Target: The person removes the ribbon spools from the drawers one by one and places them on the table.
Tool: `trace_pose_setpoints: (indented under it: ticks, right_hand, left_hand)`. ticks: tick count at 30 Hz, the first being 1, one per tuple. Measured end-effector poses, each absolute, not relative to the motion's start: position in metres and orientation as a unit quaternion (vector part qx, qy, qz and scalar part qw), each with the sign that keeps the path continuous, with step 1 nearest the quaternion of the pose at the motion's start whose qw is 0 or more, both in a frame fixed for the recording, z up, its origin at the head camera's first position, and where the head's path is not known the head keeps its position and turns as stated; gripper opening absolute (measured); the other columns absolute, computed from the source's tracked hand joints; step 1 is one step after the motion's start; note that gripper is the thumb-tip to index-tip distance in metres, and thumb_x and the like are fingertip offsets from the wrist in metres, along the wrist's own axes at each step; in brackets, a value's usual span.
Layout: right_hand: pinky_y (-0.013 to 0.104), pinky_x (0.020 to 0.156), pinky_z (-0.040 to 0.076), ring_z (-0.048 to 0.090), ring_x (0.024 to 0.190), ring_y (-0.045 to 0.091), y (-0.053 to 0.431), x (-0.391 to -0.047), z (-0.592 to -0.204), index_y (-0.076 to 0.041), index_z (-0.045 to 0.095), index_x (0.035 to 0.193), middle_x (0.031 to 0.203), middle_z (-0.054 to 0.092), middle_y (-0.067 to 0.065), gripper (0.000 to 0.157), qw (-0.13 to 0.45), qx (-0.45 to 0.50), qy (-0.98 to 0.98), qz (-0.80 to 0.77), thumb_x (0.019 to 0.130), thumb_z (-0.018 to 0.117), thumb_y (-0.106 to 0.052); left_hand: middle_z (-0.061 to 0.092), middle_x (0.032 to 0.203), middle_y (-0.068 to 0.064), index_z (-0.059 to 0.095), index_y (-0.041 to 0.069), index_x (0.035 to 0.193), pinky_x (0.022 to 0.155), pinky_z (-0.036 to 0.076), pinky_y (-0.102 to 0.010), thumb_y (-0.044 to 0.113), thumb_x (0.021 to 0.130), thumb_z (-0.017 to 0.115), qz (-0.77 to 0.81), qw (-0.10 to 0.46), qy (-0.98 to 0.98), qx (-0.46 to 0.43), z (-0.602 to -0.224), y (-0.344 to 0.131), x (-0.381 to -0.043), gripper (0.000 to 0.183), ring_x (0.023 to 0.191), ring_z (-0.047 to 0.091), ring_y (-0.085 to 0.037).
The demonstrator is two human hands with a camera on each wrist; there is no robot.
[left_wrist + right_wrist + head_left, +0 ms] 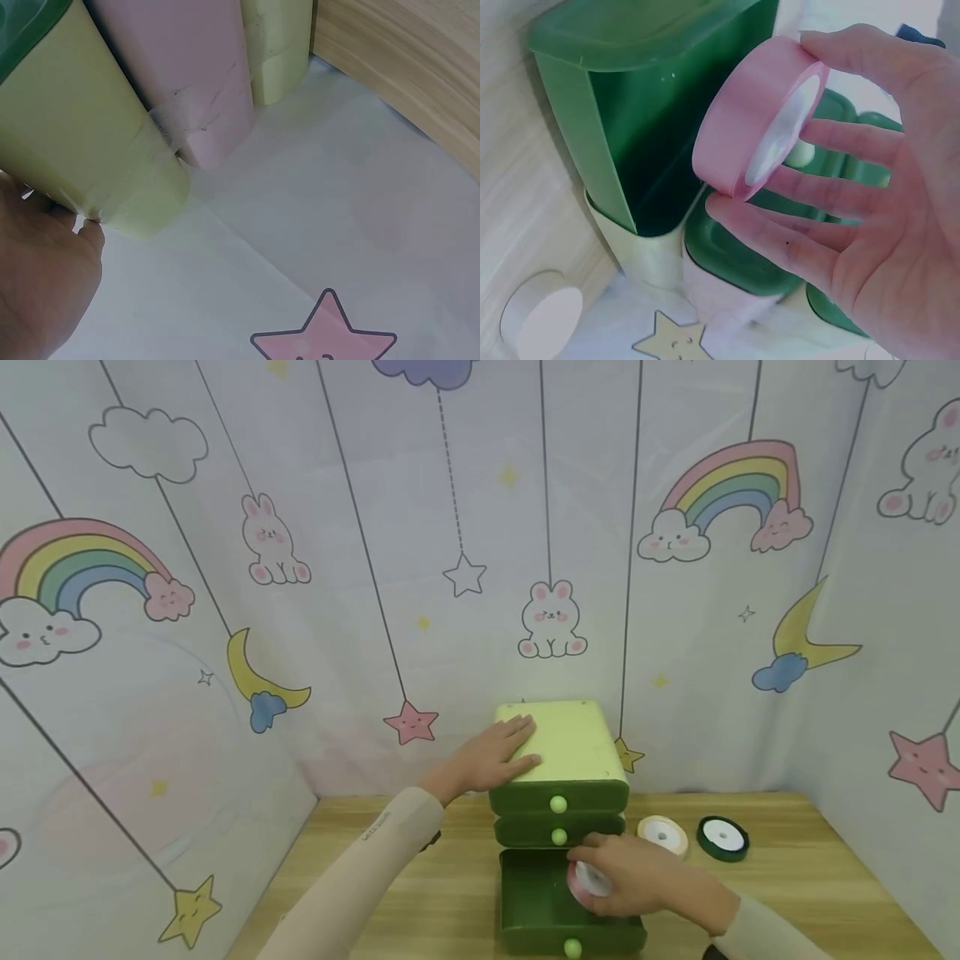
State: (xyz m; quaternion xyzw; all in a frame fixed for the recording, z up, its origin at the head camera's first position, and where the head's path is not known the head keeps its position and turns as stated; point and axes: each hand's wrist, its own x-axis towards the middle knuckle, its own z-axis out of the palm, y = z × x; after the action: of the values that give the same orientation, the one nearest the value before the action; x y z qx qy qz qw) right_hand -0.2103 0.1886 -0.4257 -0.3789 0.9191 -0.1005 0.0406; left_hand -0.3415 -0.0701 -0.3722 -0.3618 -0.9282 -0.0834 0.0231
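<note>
A small drawer cabinet with a pale yellow top and green drawer fronts stands against the back wall. My left hand rests on its top near the left edge, fingers extended; the left wrist view shows that hand against the yellow side. The bottom drawer is pulled out, and its visible inside is bare green. Over the right side of this drawer, my right hand holds a roll of pink ribbon by its edges between thumb and fingers. The roll is tilted, its white core facing the palm.
On the wooden table, right of the cabinet, lie a cream ribbon roll and a dark green ribbon roll. The two upper drawers are closed, with round light green knobs. Printed cloth walls surround the table at the back and sides.
</note>
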Motion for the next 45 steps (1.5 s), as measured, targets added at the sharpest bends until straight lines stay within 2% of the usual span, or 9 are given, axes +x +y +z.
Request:
trace_pose_setpoints:
  ticks: [6, 12, 15, 23, 26, 33, 37, 45]
  right_hand:
    - [0.02, 0.061, 0.048, 0.061, 0.082, 0.003, 0.202, -0.204, -0.42, -0.021, 0.065, 0.126, 0.115, 0.066, -0.001, 0.045, 0.02, -0.361, 0.927, -0.101, 0.087, 0.069, -0.042]
    - [0.026, 0.07, 0.054, 0.063, 0.094, 0.006, 0.224, -0.199, -0.418, -0.022, 0.066, 0.121, 0.114, 0.066, -0.007, 0.043, -0.052, -0.349, 0.931, -0.1, 0.083, 0.073, -0.042]
    - [0.026, 0.07, 0.054, 0.062, 0.098, 0.011, 0.236, -0.197, -0.415, -0.021, 0.066, 0.119, 0.115, 0.066, -0.007, 0.043, -0.08, -0.338, 0.931, -0.113, 0.081, 0.076, -0.039]
    - [0.021, 0.063, 0.05, 0.061, 0.087, 0.005, 0.262, -0.191, -0.42, -0.031, 0.064, 0.116, 0.111, 0.066, -0.009, 0.041, -0.117, -0.311, 0.933, -0.136, 0.079, 0.079, -0.04]
    - [0.022, 0.063, 0.05, 0.061, 0.085, 0.005, 0.271, -0.19, -0.424, -0.029, 0.065, 0.113, 0.109, 0.067, -0.007, 0.039, -0.128, -0.316, 0.93, -0.139, 0.079, 0.079, -0.041]
    - [0.027, 0.068, 0.052, 0.063, 0.091, 0.012, 0.289, -0.184, -0.442, -0.026, 0.067, 0.111, 0.115, 0.067, 0.001, 0.043, -0.121, -0.284, 0.942, -0.134, 0.074, 0.083, -0.038]
    - [0.026, 0.067, 0.051, 0.059, 0.086, 0.008, 0.299, -0.183, -0.456, -0.022, 0.068, 0.109, 0.108, 0.064, -0.003, 0.045, -0.136, -0.276, 0.942, -0.137, 0.069, 0.086, -0.033]
    - [0.024, 0.066, 0.051, 0.059, 0.085, 0.008, 0.315, -0.186, -0.475, -0.021, 0.068, 0.109, 0.103, 0.061, -0.003, 0.046, -0.12, -0.261, 0.946, -0.148, 0.069, 0.086, -0.034]
  left_hand:
    - [0.01, 0.168, 0.002, 0.012, 0.017, 0.159, 0.129, 0.011, -0.038, 0.071, 0.097, 0.019, -0.084, 0.02, -0.928, -0.362, -0.373, -0.07, -0.341, 0.083, 0.156, 0.008, -0.017]
    - [0.01, 0.168, 0.0, 0.013, 0.015, 0.159, 0.129, 0.01, -0.038, 0.07, 0.098, 0.02, -0.09, 0.023, -0.926, -0.367, -0.372, -0.069, -0.342, 0.082, 0.156, 0.008, -0.018]
    - [0.01, 0.168, 0.001, 0.012, 0.016, 0.159, 0.129, 0.01, -0.039, 0.071, 0.097, 0.019, -0.087, 0.024, -0.926, -0.367, -0.372, -0.068, -0.343, 0.083, 0.156, 0.008, -0.018]
    - [0.01, 0.168, 0.001, 0.012, 0.016, 0.159, 0.129, 0.01, -0.038, 0.072, 0.097, 0.018, -0.087, 0.022, -0.927, -0.365, -0.373, -0.07, -0.343, 0.084, 0.156, 0.008, -0.017]
    - [0.01, 0.168, 0.001, 0.012, 0.016, 0.159, 0.129, 0.011, -0.038, 0.072, 0.097, 0.018, -0.087, 0.022, -0.928, -0.363, -0.373, -0.071, -0.343, 0.084, 0.156, 0.008, -0.017]
    - [0.009, 0.168, 0.001, 0.011, 0.017, 0.159, 0.129, 0.01, -0.038, 0.073, 0.097, 0.018, -0.087, 0.019, -0.928, -0.361, -0.376, -0.073, -0.342, 0.084, 0.156, 0.007, -0.017]
    - [0.009, 0.168, 0.002, 0.011, 0.017, 0.159, 0.129, 0.01, -0.037, 0.073, 0.096, 0.017, -0.086, 0.021, -0.929, -0.359, -0.377, -0.073, -0.343, 0.085, 0.156, 0.007, -0.016]
    - [0.01, 0.168, 0.002, 0.012, 0.017, 0.159, 0.129, 0.011, -0.037, 0.072, 0.097, 0.018, -0.09, 0.026, -0.927, -0.363, -0.374, -0.071, -0.342, 0.084, 0.156, 0.007, -0.016]
